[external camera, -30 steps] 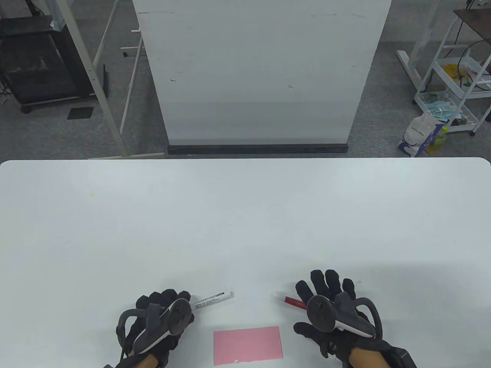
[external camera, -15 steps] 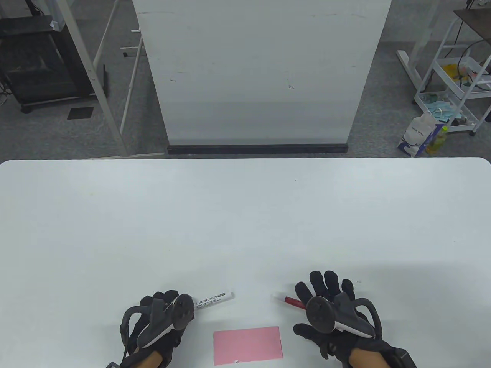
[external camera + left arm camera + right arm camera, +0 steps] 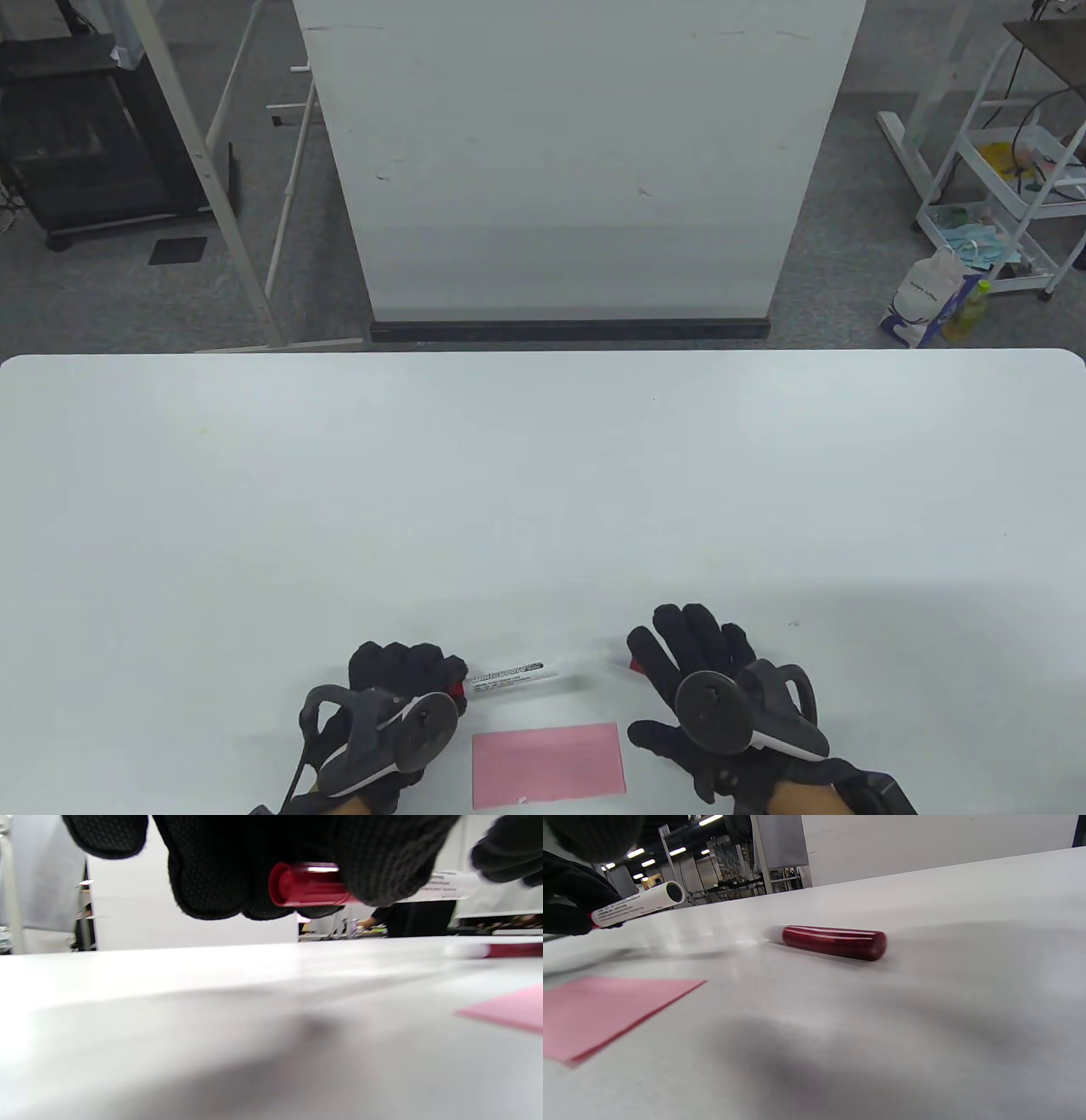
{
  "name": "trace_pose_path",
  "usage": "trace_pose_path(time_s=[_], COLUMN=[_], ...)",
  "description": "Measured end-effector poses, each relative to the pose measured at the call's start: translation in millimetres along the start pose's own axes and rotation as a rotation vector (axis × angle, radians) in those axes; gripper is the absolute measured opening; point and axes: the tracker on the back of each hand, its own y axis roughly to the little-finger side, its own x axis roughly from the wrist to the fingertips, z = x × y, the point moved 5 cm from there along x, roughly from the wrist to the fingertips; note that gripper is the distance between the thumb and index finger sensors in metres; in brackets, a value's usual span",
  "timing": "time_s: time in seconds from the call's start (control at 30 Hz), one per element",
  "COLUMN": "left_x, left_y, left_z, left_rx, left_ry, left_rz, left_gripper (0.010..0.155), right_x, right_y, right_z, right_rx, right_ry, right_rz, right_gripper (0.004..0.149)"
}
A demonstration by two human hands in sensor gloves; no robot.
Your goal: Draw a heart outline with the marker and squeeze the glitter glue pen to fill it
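- The left hand (image 3: pixel 399 679) holds the marker (image 3: pixel 509 677). Its fingers are curled round the red cap end, which shows in the left wrist view (image 3: pixel 307 885).
- The marker is off the table (image 3: pixel 543 475). Its white body sticks out to the right, toward the right hand (image 3: pixel 691 679).
- The right hand is apart and holds nothing. Its fingers are spread out flat, low over the table.
- The glue pen (image 3: pixel 833 941) lies on the table by itself. In the table view it is mostly hidden under the right hand's fingers. I cannot tell if the fingers touch it.
- The pink paper (image 3: pixel 549 764) lies flat near the front edge, between the two hands. It looks bare, with no heart on it yet.
- I think this is the very first step: getting the marker ready to draw.
- Next, I think the cap has to come off. The right hand is close, so it could hold the white body while the left pulls the red cap.
- Then the tip must go down to the paper. One hand should press the paper so it does not slide.
- The glue pen is for later, after the heart line is drawn.
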Motion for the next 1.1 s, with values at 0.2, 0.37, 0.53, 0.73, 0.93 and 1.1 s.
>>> trace_pose_path(time_s=[0.2, 0.37, 0.53, 0.73, 0.93, 1.1], left_x=[-6.1, -9.8, -13.7, -11.6, -8.0, -5.5], left_y=[-34.2, -52.1, -63.2, -60.8, -45.7, -34.6], left_z=[11.5, 18.2, 20.5, 19.7, 14.5, 9.7], left_rx=[-0.005, -0.010, 0.002, -0.055, -0.122, -0.221], left_ry=[-0.031, -0.044, -0.050, -0.012, 0.060, 0.108], left_rz=[-0.099, -0.147, -0.185, -0.187, -0.134, -0.081], left_gripper=[0.048, 0.048, 0.048, 0.048, 0.049, 0.049], right_x=[3.8, 6.0, 5.3, 5.5, 5.0, 0.6], right_y=[-14.5, -24.4, -29.8, -32.3, -26.1, -12.1], right_z=[4.4, 7.4, 7.2, 8.6, 3.8, -5.9], right_rx=[0.144, 0.184, 0.221, 0.232, 0.301, 0.472], right_ry=[0.026, 0.044, 0.079, 0.076, 0.093, 0.149], right_rz=[-0.031, -0.059, -0.093, -0.112, -0.106, -0.031], right_gripper=[0.084, 0.078, 0.062, 0.051, 0.051, 0.050])
